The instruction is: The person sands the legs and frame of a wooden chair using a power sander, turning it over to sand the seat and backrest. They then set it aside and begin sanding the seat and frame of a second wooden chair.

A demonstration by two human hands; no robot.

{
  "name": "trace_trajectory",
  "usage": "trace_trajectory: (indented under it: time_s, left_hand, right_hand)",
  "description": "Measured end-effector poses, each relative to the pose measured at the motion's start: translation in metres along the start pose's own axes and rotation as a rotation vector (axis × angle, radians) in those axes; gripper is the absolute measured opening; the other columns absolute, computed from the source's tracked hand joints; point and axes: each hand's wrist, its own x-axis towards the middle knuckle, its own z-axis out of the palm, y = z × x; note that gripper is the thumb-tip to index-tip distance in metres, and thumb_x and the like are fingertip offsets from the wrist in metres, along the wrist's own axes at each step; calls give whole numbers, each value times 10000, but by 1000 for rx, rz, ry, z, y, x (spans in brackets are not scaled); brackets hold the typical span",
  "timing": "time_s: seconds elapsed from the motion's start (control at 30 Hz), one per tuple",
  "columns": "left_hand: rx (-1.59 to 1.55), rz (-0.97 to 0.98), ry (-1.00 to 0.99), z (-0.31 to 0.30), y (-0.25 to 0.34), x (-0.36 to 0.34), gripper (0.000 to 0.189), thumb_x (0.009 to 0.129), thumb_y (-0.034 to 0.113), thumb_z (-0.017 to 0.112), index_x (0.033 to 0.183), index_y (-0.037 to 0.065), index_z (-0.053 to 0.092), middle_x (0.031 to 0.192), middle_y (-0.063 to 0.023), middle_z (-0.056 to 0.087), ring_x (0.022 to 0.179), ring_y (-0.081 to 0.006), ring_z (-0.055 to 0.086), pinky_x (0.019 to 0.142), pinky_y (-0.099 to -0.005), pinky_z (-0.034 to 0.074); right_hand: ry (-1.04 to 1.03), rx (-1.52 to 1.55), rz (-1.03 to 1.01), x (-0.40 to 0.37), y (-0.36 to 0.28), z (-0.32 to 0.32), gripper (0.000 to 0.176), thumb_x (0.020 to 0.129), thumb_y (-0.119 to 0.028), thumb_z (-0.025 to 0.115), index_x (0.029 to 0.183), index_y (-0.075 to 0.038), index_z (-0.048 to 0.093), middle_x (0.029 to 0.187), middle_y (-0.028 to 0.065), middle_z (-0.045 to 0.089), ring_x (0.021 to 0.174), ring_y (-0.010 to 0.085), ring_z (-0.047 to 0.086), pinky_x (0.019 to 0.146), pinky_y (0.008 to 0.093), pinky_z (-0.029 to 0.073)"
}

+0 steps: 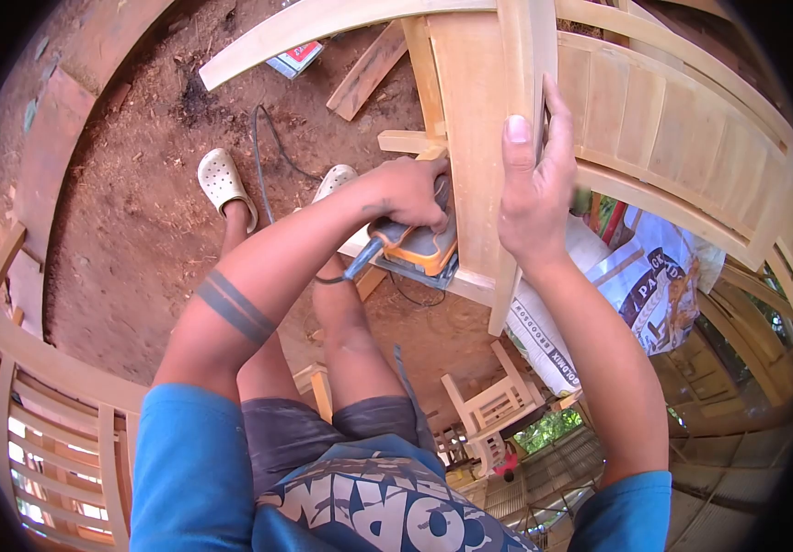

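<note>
My left hand is closed around the body of an orange and grey electric sander. A blue cord sleeve sticks out from the sander toward me. The sander lies against the edge of a pale, unpainted wooden panel, part of a furniture frame with a curved arm. My right hand grips the wooden post to the right of the panel. Its thumb rests on the near face and its fingers wrap behind the edge, partly hidden.
A slatted wooden backrest stands at the right, with printed sacks below it. More slatted furniture is at the lower left. A dark cable and a loose board lie on the dirt floor.
</note>
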Motion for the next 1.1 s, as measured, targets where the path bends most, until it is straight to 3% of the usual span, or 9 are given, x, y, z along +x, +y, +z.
trace_trajectory:
  time_s: [0.1, 0.23, 0.47, 0.53, 0.6, 0.67, 0.83, 0.93, 1.1]
  left_hand:
    - [-81, -61, -95, -5, 5, 12, 729, 614, 287, 821, 1258, 12, 616, 1091, -230, 710, 1001, -344, 697, 891, -397, 547]
    - [-73, -67, -41, 0, -3, 11, 738, 603, 275, 821, 1273, 41, 617, 1079, -217, 716, 983, -335, 700, 874, -388, 550]
    - [39, -313, 43, -9, -84, -14, 765, 572, 308, 832, 1268, 84, 608, 1111, -206, 699, 1028, -350, 678, 890, -411, 537]
    - [57, -368, 86, -12, -127, -21, 778, 571, 321, 835, 1276, 94, 598, 1121, -204, 699, 1032, -367, 674, 914, -419, 533]
    - [166, -565, 128, -22, -138, -40, 869, 616, 327, 812, 1404, 130, 501, 1256, -238, 645, 1146, -367, 642, 984, -413, 521]
    - [196, -642, 387, -19, -163, -62, 819, 643, 326, 794, 1377, 123, 492, 1236, -273, 642, 1139, -378, 646, 978, -421, 525]
    - [-91, -494, 898, -46, -185, -134, 769, 671, 301, 829, 1329, 78, 500, 1150, -243, 672, 1067, -374, 668, 927, -424, 531]
    - [-285, -497, 1052, -60, -157, -180, 732, 709, 280, 844, 1317, 58, 501, 1131, -195, 660, 1042, -296, 664, 902, -381, 534]
    - [-597, -191, 1162, -72, -156, -237, 713, 810, 251, 793, 1392, 66, 426, 1163, -139, 574, 967, -216, 642, 754, -346, 562]
  right_hand:
    - [-2, -11, 18, 0, 0, -1, 716, 981, -401, 554, 1424, 131, 370, 1445, 329, 422, 1366, 430, 418, 1161, 458, 298]
    - [23, -110, -70, 2, 0, -1, 709, 979, -386, 553, 1431, 128, 367, 1457, 319, 418, 1376, 422, 408, 1169, 454, 285]
    - [-6, -30, 18, 1, -3, -2, 684, 987, -363, 531, 1449, 110, 357, 1477, 310, 400, 1406, 406, 374, 1188, 451, 250]
    - [-8, -43, 18, 1, -4, -2, 679, 989, -358, 525, 1454, 106, 354, 1479, 309, 398, 1410, 402, 371, 1189, 451, 248]
    - [-10, -38, 21, 1, -6, -3, 677, 991, -360, 522, 1453, 106, 356, 1481, 306, 399, 1413, 400, 369, 1189, 450, 247]
    - [-10, -36, 20, 1, -5, -3, 672, 993, -362, 519, 1450, 106, 362, 1479, 304, 402, 1412, 400, 371, 1189, 450, 250]
    - [12, -44, 35, 0, -5, -2, 670, 999, -384, 516, 1433, 109, 384, 1466, 302, 420, 1395, 409, 394, 1180, 452, 272]
    - [44, -78, -3, 0, -4, -1, 656, 1006, -388, 507, 1427, 103, 399, 1459, 299, 428, 1384, 415, 405, 1170, 457, 293]
    - [131, -73, -76, 1, -7, -1, 568, 1015, -335, 502, 1391, 89, 449, 1435, 294, 455, 1367, 405, 428, 1153, 460, 322]
